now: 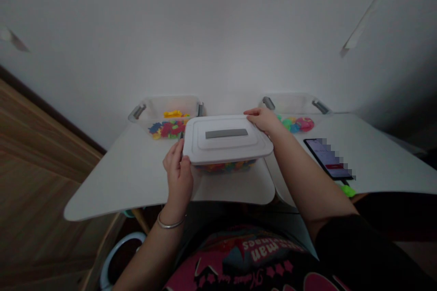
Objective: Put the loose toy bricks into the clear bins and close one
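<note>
A clear plastic storage box [225, 168] with colourful pieces inside stands in front of me, covered by a white lid [225, 145] with a grey handle strip [226, 133]. My left hand [179, 170] grips the box's left side, thumb at the lid's near left corner. At the far right corner, my right hand [262, 120] lies on the lid's edge, its fingers reaching over the rim. The undersides of both grips are partly hidden.
Behind to the left, an open clear bin [174, 102] holds colourful pieces; another open bin [293, 102] with round colourful pieces stands behind to the right. A phone [329, 159] and a bright green object [348, 191] lie on the white table [112, 186] at right. A wall rises behind.
</note>
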### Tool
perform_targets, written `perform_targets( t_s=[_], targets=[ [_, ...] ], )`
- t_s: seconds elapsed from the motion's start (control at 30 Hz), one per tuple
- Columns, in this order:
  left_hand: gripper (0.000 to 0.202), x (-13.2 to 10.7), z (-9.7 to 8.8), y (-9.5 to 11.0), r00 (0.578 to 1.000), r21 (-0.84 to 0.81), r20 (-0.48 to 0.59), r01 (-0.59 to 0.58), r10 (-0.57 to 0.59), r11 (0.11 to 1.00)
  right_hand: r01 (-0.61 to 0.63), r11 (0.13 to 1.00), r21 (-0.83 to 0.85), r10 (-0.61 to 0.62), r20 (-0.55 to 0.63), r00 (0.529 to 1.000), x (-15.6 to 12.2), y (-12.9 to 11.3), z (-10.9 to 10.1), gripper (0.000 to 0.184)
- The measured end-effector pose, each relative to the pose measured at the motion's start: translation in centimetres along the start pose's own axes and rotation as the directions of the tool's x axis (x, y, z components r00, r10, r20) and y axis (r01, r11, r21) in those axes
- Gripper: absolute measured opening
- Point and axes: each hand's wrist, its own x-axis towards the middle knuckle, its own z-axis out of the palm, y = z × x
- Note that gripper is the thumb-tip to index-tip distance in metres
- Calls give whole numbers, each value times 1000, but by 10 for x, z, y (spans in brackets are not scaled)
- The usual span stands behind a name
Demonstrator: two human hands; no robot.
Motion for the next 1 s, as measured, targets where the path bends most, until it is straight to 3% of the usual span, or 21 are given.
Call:
perform_targets(
  t_s=[0.23,0.47,0.87,1.0],
  targets=[
    [55,4,1,3,998,76,13,-66,65,995,197,958,-208,-199,9,980,-8,-8,-3,29],
    [57,6,3,2,993,113,3,-117,117,987,261,931,-256,-257,52,965,-7,-8,-2,31],
    [45,30,-6,2,993,94,106,40,-50,995,305,891,-336,-280,121,952,-7,-12,-1,34],
    [41,27,-5,5,993,102,85,73,-82,992,324,888,-327,-301,122,946,-7,-9,-3,34]
  ],
)
